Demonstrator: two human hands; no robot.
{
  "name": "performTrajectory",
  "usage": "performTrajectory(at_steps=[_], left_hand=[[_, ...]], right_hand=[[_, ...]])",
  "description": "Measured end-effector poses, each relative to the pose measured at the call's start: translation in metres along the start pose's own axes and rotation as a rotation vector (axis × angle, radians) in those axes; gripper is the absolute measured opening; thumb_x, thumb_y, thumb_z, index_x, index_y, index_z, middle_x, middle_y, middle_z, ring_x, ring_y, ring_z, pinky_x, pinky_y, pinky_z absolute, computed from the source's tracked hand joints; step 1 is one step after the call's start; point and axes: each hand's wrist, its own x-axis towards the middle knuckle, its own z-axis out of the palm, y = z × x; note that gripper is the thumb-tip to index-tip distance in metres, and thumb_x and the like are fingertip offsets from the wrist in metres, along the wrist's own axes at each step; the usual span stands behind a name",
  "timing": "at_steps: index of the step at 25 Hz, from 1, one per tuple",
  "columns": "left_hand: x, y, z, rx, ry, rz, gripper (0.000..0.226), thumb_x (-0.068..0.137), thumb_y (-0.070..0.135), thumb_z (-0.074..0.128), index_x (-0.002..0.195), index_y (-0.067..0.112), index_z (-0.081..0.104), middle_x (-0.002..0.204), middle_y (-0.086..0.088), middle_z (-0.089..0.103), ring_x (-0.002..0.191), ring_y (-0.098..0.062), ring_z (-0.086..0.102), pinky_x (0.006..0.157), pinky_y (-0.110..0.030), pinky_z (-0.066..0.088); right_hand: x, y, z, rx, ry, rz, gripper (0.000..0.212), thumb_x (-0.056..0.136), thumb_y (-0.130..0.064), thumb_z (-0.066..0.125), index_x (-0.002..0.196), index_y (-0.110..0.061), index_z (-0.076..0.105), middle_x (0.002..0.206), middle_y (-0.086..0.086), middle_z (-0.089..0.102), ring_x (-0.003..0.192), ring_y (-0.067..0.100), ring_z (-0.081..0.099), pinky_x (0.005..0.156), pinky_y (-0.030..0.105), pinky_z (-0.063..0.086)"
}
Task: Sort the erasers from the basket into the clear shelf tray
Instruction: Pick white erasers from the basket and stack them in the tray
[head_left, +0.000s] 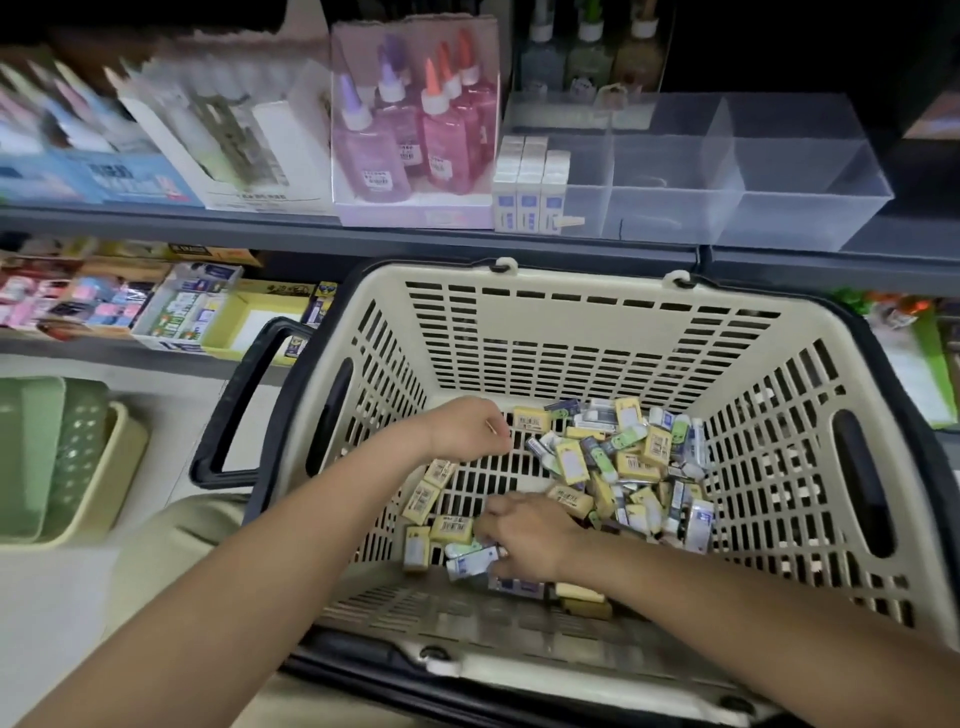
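A cream plastic basket (587, 332) with black handles holds several small erasers (623, 457), yellow ones and white-and-blue ones, heaped at its right and front. My left hand (467, 428) hangs over the basket floor above two yellow erasers (434, 486); its fingers curl downward out of sight. My right hand (524, 535) lies palm down at the basket's front, fingers curled onto a white-and-blue eraser (472, 561). On the shelf above stands the clear tray (675, 208), with white-and-blue erasers (530, 192) stacked upright in its left compartment.
Glitter glue bottles (415, 135) in a display box stand left of the tray. A lower shelf (156, 312) holds boxed stationery. Green and cream baskets (57, 462) sit on the floor at the left. The grey shelf edge (363, 239) runs just above the basket.
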Motion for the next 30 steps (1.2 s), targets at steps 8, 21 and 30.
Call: performTrajectory(at_steps=[8, 21, 30], left_hand=[[0.008, -0.007, 0.016, 0.156, -0.113, -0.012, 0.024, 0.091, 0.032, 0.053, 0.109, 0.017, 0.06, 0.102, -0.008, 0.06, 0.086, -0.022, 0.056, 0.08, -0.036, 0.047], [0.018, -0.012, 0.01, 0.215, -0.07, -0.009, 0.014, 0.092, 0.031, 0.048, 0.088, 0.017, 0.047, 0.088, -0.003, 0.047, 0.072, -0.018, 0.044, 0.061, -0.027, 0.038], [0.011, -0.017, 0.0, 0.135, -0.027, -0.087, 0.012, 0.093, 0.028, 0.048, 0.088, 0.017, 0.047, 0.076, 0.0, 0.045, 0.057, -0.014, 0.038, 0.049, -0.022, 0.03]], right_hand=[[-0.021, 0.035, -0.017, -0.039, 0.138, 0.208, 0.045, 0.083, -0.046, 0.061, 0.114, -0.014, 0.056, 0.11, 0.005, 0.051, 0.1, 0.023, 0.054, 0.072, 0.032, 0.047], [-0.028, 0.03, 0.003, -0.147, 0.051, 0.149, 0.06, 0.079, -0.055, 0.057, 0.123, -0.015, 0.051, 0.122, 0.005, 0.041, 0.116, 0.025, 0.038, 0.096, 0.036, 0.028], [-0.016, 0.023, 0.004, -0.118, 0.11, 0.292, 0.095, 0.068, -0.061, 0.067, 0.137, -0.011, 0.025, 0.128, 0.008, 0.039, 0.117, 0.026, 0.041, 0.096, 0.037, 0.033]])
